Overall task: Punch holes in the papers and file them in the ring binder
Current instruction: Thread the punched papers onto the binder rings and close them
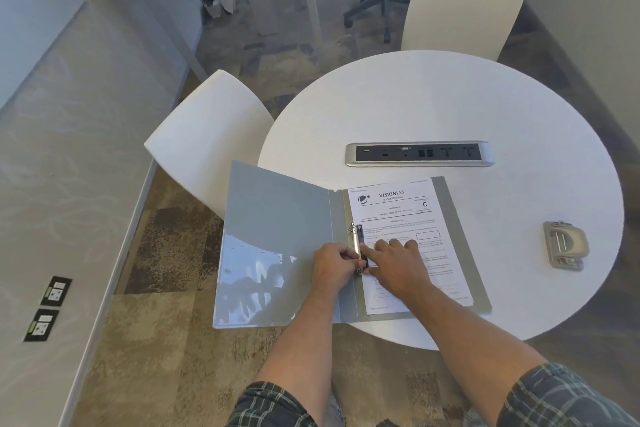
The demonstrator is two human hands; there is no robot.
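A grey ring binder [277, 246] lies open at the near left edge of the round white table [485, 107], its front cover hanging past the rim. Printed papers [398, 215] lie on its right half, beside the metal ring mechanism [356, 236]. My left hand [334, 262] curls its fingers at the mechanism's lower end, pinching it. My right hand [398, 262] lies with straight fingers flat on the papers, fingertips touching the rings. A grey hole punch [564, 249] sits alone on the table to the right, apart from both hands.
A silver power socket strip [419, 154] is set into the table's middle behind the binder. One white chair [207, 135] stands at the left, another white chair [467, 3] at the far side. A black stool base [377, 0] stands on the carpet beyond.
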